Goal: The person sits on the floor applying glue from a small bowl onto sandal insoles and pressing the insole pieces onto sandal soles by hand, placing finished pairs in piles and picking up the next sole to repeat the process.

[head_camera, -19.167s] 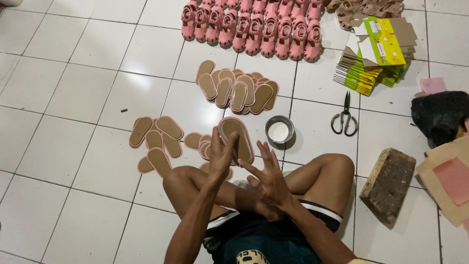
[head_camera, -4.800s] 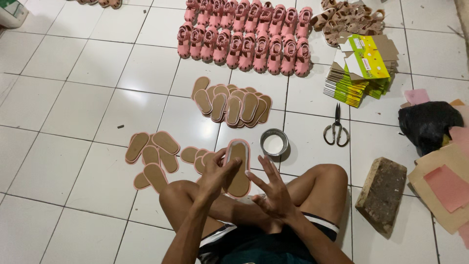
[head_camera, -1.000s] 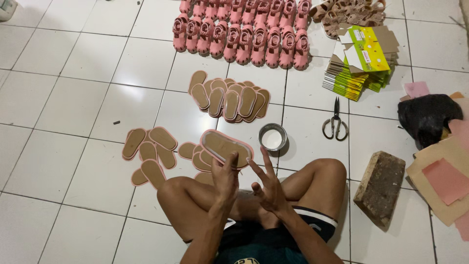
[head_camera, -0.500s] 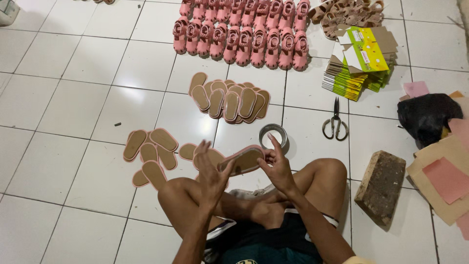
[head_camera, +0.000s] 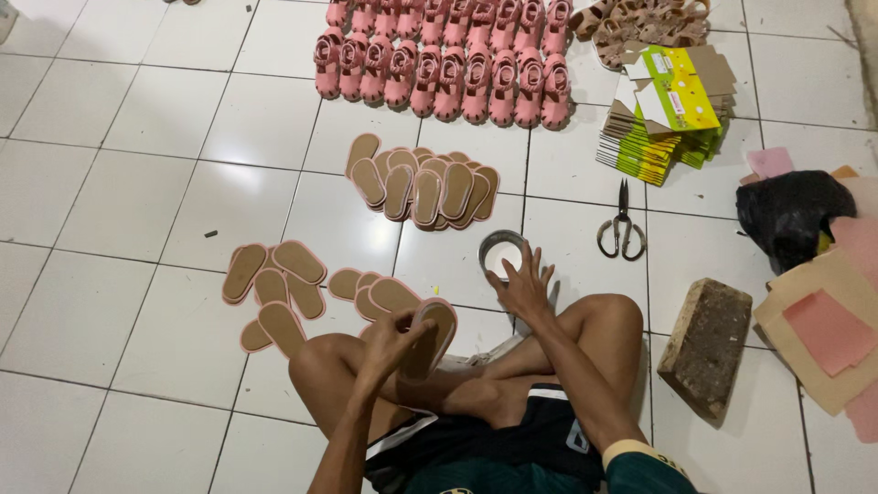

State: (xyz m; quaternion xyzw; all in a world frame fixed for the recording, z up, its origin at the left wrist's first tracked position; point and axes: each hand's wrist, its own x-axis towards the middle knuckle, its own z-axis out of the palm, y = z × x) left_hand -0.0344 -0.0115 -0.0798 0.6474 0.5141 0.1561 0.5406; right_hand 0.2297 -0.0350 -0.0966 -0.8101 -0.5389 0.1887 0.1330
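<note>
The person sits cross-legged on the white tiled floor (head_camera: 110,137), and I take the small round tin (head_camera: 501,253) as my mark for everything else. The right hand (head_camera: 526,285) reaches to the near rim of the tin with its fingers spread wide, pinching nothing; whether a fingertip touches what is inside, I cannot tell. The left hand (head_camera: 391,340) is nearer the body and to the left of the tin, curled around a small tan sole with a pink edge (head_camera: 430,337), gripping it by the lower end so that it stands tilted over the knee. My worry is the tin: it sits loose on smooth tile, and a careless reach could tip or skid it, and whatever it holds would smear the floor and the loose soles (head_camera: 274,288) lying flat to its left. The held sole is gripped at one end only, so I judge it could bend or slip onto the leg. Scissors (head_camera: 622,229) lie just right of the tin, close to that reaching arm, and a rough brick-like block (head_camera: 709,343) sits further right by the knee. Beyond the tin lies a fanned heap of soles (head_camera: 421,178), then rows of pink sandals (head_camera: 448,59) and a stack of flat yellow-green cartons (head_camera: 668,114). At the far right are a black bag (head_camera: 791,215) and pink and tan sheets (head_camera: 828,329).
</note>
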